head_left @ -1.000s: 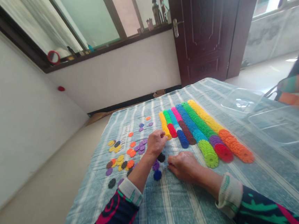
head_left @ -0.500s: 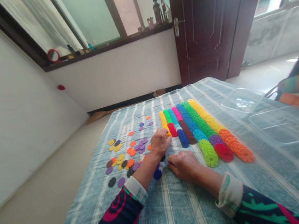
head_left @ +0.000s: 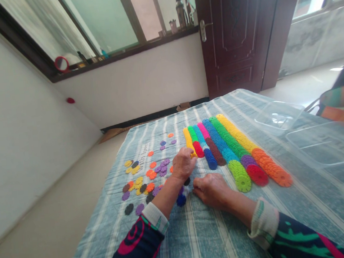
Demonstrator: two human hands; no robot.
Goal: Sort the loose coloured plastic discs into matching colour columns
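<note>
My left hand point(head_left: 183, 165) bends its fingers at the near end of a short row of yellow plastic snowflake discs point(head_left: 186, 135), with yellow showing at the fingertips. Closer to me, my right hand point(head_left: 211, 189) rests low over the cloth, fingers curled in; whatever they may hold is hidden. Right of the left hand, overlapping discs lie in long rows, among them a red section point(head_left: 198, 149), a dark blue section point(head_left: 211, 159), a brown section point(head_left: 215, 151) and a lime section point(head_left: 240, 176). A dark blue disc point(head_left: 181, 200) sits beside my left wrist.
Loose discs in purple point(head_left: 162, 169), orange point(head_left: 150, 188), black point(head_left: 129, 209) and yellow are scattered to the left on the striped cloth point(head_left: 176, 241). Clear plastic containers point(head_left: 279, 117) stand at the right. Beyond the bed are a wall and a dark red door point(head_left: 235, 31).
Both hands stay almost in place, with only a very slight shift of the left forearm. The rows and loose discs look the same.
</note>
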